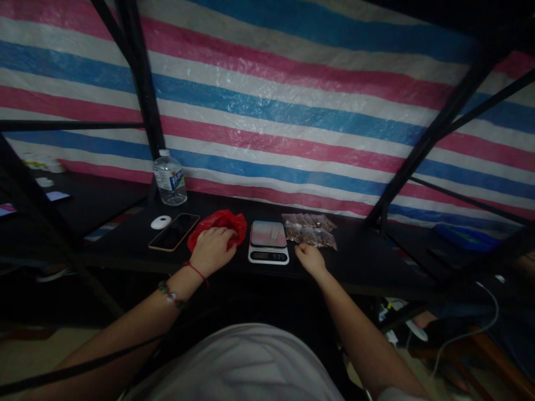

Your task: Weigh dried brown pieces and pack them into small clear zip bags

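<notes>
Fingers [301, 250] at packets' [310, 229] near edge, scale [268, 241] beside, left hand [213, 249] on red bag [219, 224]

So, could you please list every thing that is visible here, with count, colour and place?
water bottle: one, clear, back left of table
small oval object: one, white, left of phone
phone: one, dark, left of red bag
red bag: one, red, under left hand
scale: one, white, table centre
packets: several, clear with brown contents, right of scale
table: one, black
tarp: one, pink, blue, white stripes, behind
left hand: on red bag
right hand: at packets' near edge
</notes>
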`<action>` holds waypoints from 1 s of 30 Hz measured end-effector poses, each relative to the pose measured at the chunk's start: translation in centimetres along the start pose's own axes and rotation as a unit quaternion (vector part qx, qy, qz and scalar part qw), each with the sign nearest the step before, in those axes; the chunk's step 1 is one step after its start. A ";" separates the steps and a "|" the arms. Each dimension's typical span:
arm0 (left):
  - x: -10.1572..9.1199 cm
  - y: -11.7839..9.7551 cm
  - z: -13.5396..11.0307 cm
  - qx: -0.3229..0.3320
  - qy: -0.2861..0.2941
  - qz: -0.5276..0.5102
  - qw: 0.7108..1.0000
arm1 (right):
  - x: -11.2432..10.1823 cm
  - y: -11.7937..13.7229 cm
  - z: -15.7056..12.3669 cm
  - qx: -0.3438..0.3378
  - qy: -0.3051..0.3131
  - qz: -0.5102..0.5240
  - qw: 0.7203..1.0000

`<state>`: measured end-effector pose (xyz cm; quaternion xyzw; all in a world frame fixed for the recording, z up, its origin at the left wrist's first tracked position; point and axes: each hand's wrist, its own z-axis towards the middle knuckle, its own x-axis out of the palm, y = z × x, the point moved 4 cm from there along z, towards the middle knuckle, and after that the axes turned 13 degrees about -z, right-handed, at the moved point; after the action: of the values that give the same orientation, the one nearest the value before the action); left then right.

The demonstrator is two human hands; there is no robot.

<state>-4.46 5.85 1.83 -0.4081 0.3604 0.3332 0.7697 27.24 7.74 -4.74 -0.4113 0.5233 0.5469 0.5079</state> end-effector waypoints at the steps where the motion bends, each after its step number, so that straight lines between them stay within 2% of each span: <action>1: 0.2 0.6 0.0 -0.020 0.022 0.011 1.000 | 0.1 -0.1 0.1 0.005 0.001 -0.002 1.000; 4: 1.5 2.6 -0.1 -0.063 0.086 0.040 0.994 | 0.1 -0.1 0.1 0.019 0.002 -0.006 1.000; 6: 2.4 3.8 -0.1 -0.071 0.105 0.054 0.990 | 0.2 -0.1 0.0 0.024 0.001 -0.009 1.000; 10: 3.7 4.9 0.2 -0.055 0.087 0.064 0.993 | 0.4 -0.1 -0.1 0.026 0.001 -0.009 1.000; 15: 4.2 5.3 0.4 -0.051 0.048 0.063 0.996 | 0.3 0.0 -0.3 0.021 -0.005 -0.004 1.000; 22: 2.5 4.6 -1.5 -0.039 -0.031 0.049 0.998 | -0.2 0.2 -0.5 0.014 -0.008 0.004 1.000; 27: 0.5 4.4 -4.0 -0.042 -0.030 0.046 0.998 | -0.2 0.5 -1.4 0.006 -0.003 0.010 1.000; 30: -1.4 5.2 -5.9 -0.047 -0.014 0.057 0.997 | -0.3 0.7 -3.8 -0.050 0.006 0.032 0.998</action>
<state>-11.00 2.75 -1.42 -0.4177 0.3565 0.3985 0.7346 26.29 3.98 -4.76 -0.4224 0.5114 0.5857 0.4658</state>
